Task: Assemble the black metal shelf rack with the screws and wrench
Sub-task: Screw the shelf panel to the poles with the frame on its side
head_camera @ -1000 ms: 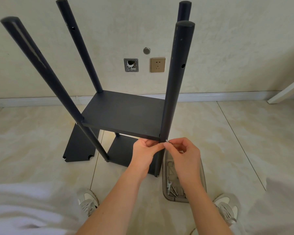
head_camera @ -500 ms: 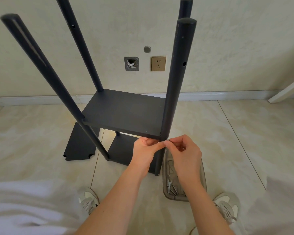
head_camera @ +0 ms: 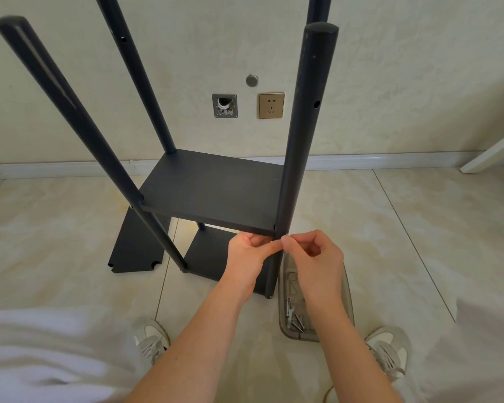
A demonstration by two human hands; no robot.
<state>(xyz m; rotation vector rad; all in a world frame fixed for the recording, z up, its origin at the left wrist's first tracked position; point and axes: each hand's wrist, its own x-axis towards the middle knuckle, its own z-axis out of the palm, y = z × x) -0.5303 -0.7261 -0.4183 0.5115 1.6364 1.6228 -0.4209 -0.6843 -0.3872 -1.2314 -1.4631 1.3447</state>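
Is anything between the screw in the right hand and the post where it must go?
Nothing visible. The right hand pinches the small screw against the near right post, at the shelf corner. The left hand grips that corner beside it, not in between. The hole itself is hidden.

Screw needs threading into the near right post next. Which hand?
Right. The right hand pinches the screw against the post at shelf level, while the left hand grips the shelf corner, steadying the joint.
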